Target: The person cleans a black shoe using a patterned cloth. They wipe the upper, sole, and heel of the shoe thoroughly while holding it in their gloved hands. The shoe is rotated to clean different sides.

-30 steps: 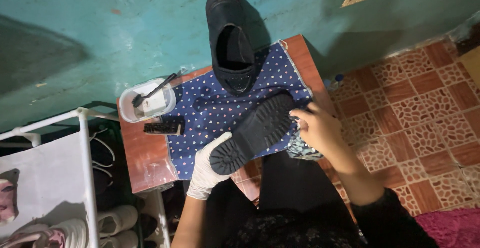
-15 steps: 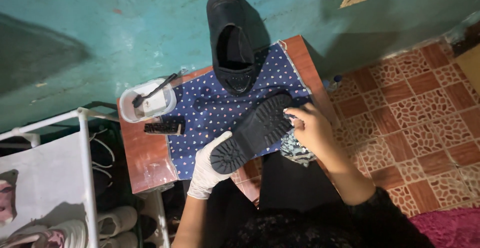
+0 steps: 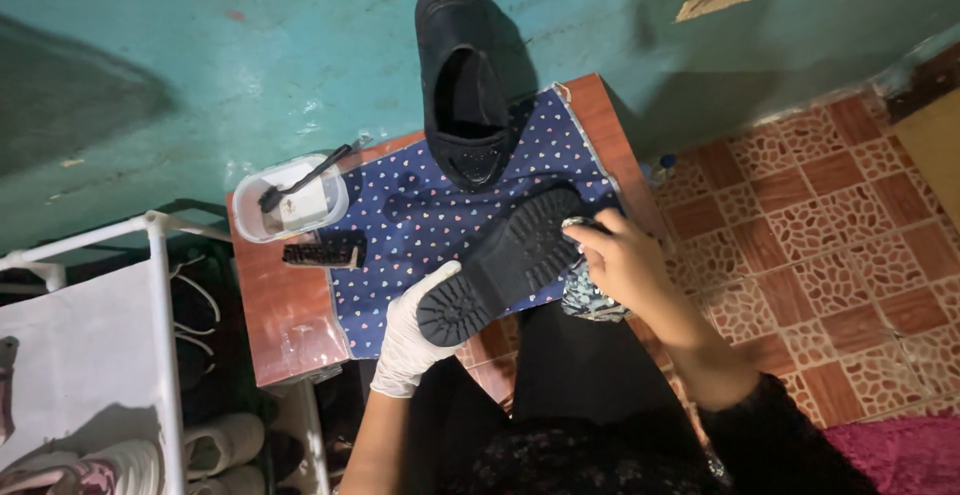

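Observation:
My left hand (image 3: 412, 333), in a white glove, grips the heel end of a black shoe (image 3: 500, 265) held sole-up over the table. My bare right hand (image 3: 622, 267) holds a patterned cloth (image 3: 588, 295) bunched against the toe end of that sole. A second black shoe (image 3: 462, 85) leans upright against the teal wall at the back of the table. Both shoes are over a dark blue dotted cloth (image 3: 420, 220) spread on the small wooden table (image 3: 280, 315).
A white tub (image 3: 290, 200) with a small brush in it sits at the table's left, a black brush (image 3: 322, 252) just below it. A white shoe rack (image 3: 160, 355) with pale shoes stands at left. Patterned red floor tiles (image 3: 830, 225) lie to the right.
My right hand with the cloth has shifted slightly along the toe end of the sole. The left hand and the shoe have hardly moved.

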